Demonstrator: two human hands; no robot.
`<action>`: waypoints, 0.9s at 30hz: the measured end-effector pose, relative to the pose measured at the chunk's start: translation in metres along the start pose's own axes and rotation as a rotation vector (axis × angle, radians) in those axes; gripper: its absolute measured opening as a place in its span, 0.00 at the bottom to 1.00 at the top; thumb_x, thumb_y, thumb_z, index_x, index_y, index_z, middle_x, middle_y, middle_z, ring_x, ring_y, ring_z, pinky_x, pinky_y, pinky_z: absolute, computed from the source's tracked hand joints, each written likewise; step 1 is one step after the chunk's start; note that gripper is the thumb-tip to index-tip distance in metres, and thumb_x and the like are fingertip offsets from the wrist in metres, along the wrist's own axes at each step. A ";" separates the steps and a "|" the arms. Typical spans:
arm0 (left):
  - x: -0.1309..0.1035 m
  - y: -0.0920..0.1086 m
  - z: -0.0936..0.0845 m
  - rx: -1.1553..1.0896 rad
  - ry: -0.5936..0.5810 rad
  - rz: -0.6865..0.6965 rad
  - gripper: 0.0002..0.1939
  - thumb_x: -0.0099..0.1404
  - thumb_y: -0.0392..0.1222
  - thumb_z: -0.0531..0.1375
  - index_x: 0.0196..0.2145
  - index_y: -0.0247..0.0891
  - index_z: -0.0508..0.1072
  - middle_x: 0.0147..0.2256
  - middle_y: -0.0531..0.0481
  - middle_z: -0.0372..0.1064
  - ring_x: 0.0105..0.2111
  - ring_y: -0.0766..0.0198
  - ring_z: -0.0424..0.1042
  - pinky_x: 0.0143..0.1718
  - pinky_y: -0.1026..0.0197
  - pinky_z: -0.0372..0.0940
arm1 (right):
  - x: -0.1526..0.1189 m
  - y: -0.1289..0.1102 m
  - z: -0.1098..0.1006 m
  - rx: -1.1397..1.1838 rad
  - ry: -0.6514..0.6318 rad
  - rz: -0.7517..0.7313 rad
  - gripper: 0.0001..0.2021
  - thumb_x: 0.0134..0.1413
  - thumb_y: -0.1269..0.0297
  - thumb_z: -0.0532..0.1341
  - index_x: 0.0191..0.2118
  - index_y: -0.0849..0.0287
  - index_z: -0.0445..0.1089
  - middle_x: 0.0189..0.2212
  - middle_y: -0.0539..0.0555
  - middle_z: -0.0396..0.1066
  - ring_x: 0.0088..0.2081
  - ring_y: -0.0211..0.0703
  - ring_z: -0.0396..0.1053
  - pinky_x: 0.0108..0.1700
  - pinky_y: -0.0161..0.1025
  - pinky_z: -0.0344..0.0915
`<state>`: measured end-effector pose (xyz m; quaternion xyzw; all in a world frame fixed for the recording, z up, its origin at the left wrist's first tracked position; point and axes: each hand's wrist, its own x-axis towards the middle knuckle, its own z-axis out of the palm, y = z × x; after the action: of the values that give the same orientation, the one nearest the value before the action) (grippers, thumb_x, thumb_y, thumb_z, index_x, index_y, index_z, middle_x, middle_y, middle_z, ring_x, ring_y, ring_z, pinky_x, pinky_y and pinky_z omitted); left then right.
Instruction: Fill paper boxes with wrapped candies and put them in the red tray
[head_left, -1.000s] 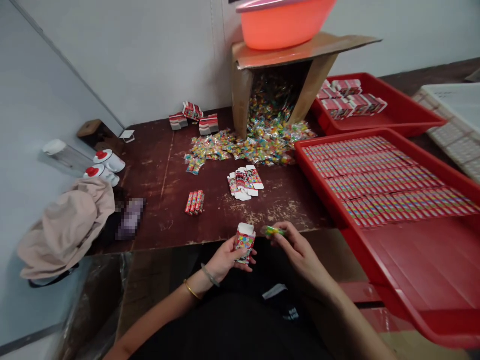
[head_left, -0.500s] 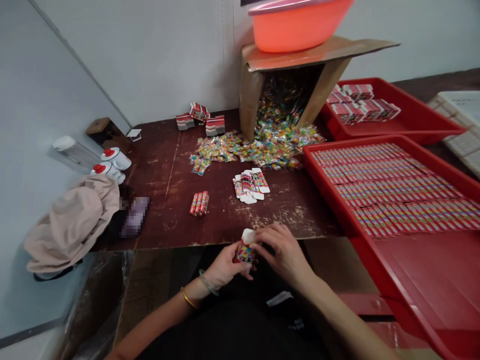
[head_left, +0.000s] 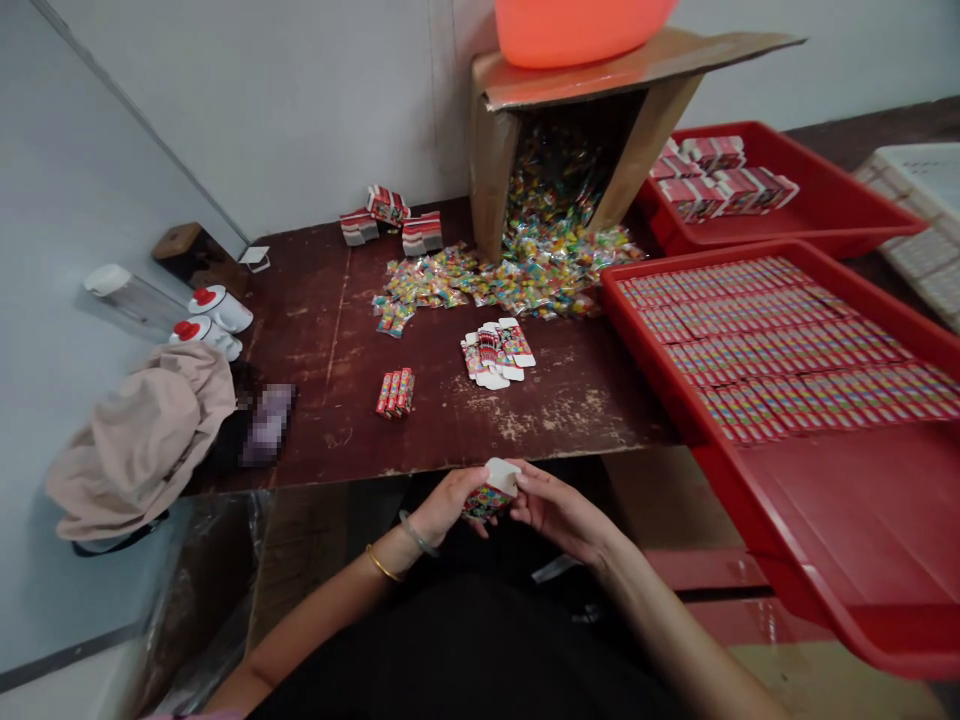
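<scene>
A small printed candy box (head_left: 489,497), red and many-coloured with a white flap standing up, is held just in front of the table edge. My left hand (head_left: 448,505) is closed around its left side. My right hand (head_left: 555,508) pinches its right edge by the flap. Beyond them on the table lies a loose pile of flat, unfolded boxes (head_left: 496,352). To its left stands a short row of closed boxes (head_left: 395,392). Wrapped candies (head_left: 536,280) spill out of a cardboard carton (head_left: 491,165) farther back.
On the right, a red tray (head_left: 817,500) holds rows of filled boxes; another red tray (head_left: 795,235) behind it carries stacked cartons. An orange basin (head_left: 581,30) sits on the carton. Left are white bottles (head_left: 217,308), a beige cloth bag (head_left: 146,435) and a blurred-out item (head_left: 268,425).
My right hand has turned and lowered, its fingers now at the box's right edge rather than over its top. The box has tilted, and the camera view has shifted slightly.
</scene>
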<state>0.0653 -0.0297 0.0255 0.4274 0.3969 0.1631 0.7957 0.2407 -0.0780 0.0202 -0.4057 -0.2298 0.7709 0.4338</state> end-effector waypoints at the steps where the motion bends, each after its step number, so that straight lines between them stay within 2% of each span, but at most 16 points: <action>1: -0.001 0.000 -0.001 0.007 -0.006 0.004 0.30 0.57 0.61 0.55 0.40 0.29 0.74 0.31 0.42 0.72 0.25 0.62 0.69 0.20 0.63 0.64 | 0.001 -0.002 0.001 -0.001 -0.015 0.009 0.17 0.47 0.61 0.66 0.45 0.56 0.70 0.37 0.52 0.72 0.31 0.35 0.70 0.37 0.35 0.70; 3: -0.002 0.000 -0.003 0.061 -0.003 0.040 0.27 0.57 0.59 0.57 0.41 0.30 0.74 0.31 0.43 0.71 0.27 0.62 0.69 0.21 0.64 0.64 | 0.003 -0.006 0.003 -0.062 -0.015 -0.001 0.16 0.45 0.64 0.66 0.43 0.56 0.72 0.39 0.52 0.73 0.32 0.35 0.71 0.36 0.35 0.70; 6: -0.002 -0.002 -0.005 0.153 0.021 0.095 0.24 0.55 0.54 0.60 0.41 0.31 0.74 0.32 0.45 0.70 0.29 0.63 0.68 0.22 0.66 0.64 | 0.006 -0.010 0.009 -0.285 0.022 -0.084 0.11 0.45 0.65 0.65 0.39 0.57 0.73 0.34 0.51 0.73 0.29 0.35 0.69 0.30 0.33 0.69; 8: -0.002 -0.001 -0.006 0.130 0.031 0.080 0.23 0.55 0.54 0.61 0.41 0.32 0.74 0.33 0.45 0.70 0.30 0.62 0.68 0.23 0.66 0.64 | 0.005 -0.013 0.014 -0.499 0.013 -0.207 0.08 0.49 0.63 0.64 0.36 0.58 0.75 0.36 0.52 0.73 0.34 0.39 0.71 0.35 0.36 0.70; 10: -0.001 0.002 -0.006 0.062 0.030 0.039 0.23 0.56 0.54 0.59 0.41 0.33 0.73 0.33 0.44 0.71 0.31 0.60 0.70 0.23 0.66 0.65 | 0.002 -0.018 0.019 -0.671 -0.002 -0.347 0.11 0.56 0.59 0.59 0.36 0.57 0.76 0.41 0.55 0.72 0.42 0.43 0.71 0.44 0.40 0.69; 13: -0.002 0.009 -0.006 0.019 0.026 -0.001 0.22 0.57 0.54 0.58 0.42 0.33 0.74 0.32 0.43 0.72 0.32 0.59 0.70 0.24 0.64 0.66 | -0.001 -0.024 0.025 -0.767 0.012 -0.450 0.16 0.61 0.54 0.54 0.40 0.55 0.77 0.42 0.55 0.74 0.45 0.45 0.70 0.49 0.43 0.66; 15: -0.004 0.013 -0.006 -0.014 -0.008 -0.016 0.22 0.59 0.54 0.57 0.41 0.32 0.74 0.32 0.42 0.72 0.31 0.59 0.70 0.24 0.63 0.67 | -0.001 -0.029 0.026 -0.762 0.022 -0.426 0.16 0.60 0.53 0.55 0.41 0.55 0.76 0.40 0.54 0.75 0.42 0.45 0.72 0.46 0.42 0.68; 18: -0.013 0.019 -0.009 -0.110 -0.136 -0.029 0.22 0.59 0.53 0.58 0.44 0.32 0.72 0.37 0.40 0.71 0.34 0.58 0.72 0.29 0.59 0.69 | 0.001 -0.036 0.024 -0.762 0.031 -0.390 0.14 0.59 0.54 0.58 0.41 0.55 0.77 0.39 0.54 0.76 0.38 0.44 0.73 0.39 0.39 0.70; 21: -0.024 0.024 -0.014 -0.134 -0.198 -0.031 0.22 0.58 0.48 0.63 0.48 0.35 0.69 0.40 0.41 0.70 0.36 0.57 0.73 0.31 0.58 0.71 | 0.001 -0.037 0.020 -0.877 0.022 -0.503 0.13 0.60 0.57 0.56 0.43 0.54 0.76 0.41 0.54 0.76 0.41 0.44 0.73 0.45 0.42 0.69; 24: -0.028 0.024 -0.019 -0.132 -0.164 -0.064 0.21 0.60 0.51 0.60 0.46 0.34 0.68 0.37 0.41 0.70 0.31 0.58 0.73 0.25 0.60 0.70 | 0.003 -0.024 0.018 -1.015 0.051 -0.624 0.15 0.61 0.59 0.55 0.51 0.52 0.72 0.48 0.56 0.72 0.49 0.46 0.69 0.53 0.46 0.65; 27: -0.021 0.017 -0.019 -0.054 -0.001 -0.012 0.22 0.61 0.53 0.58 0.47 0.34 0.68 0.34 0.44 0.69 0.29 0.60 0.72 0.22 0.61 0.69 | 0.012 -0.001 0.023 -1.064 0.175 -0.580 0.18 0.62 0.57 0.54 0.55 0.51 0.67 0.53 0.58 0.66 0.54 0.47 0.65 0.57 0.48 0.61</action>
<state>0.0391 -0.0223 0.0432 0.4036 0.3944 0.1689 0.8081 0.2187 -0.0677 0.0286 -0.5493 -0.6479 0.3648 0.3815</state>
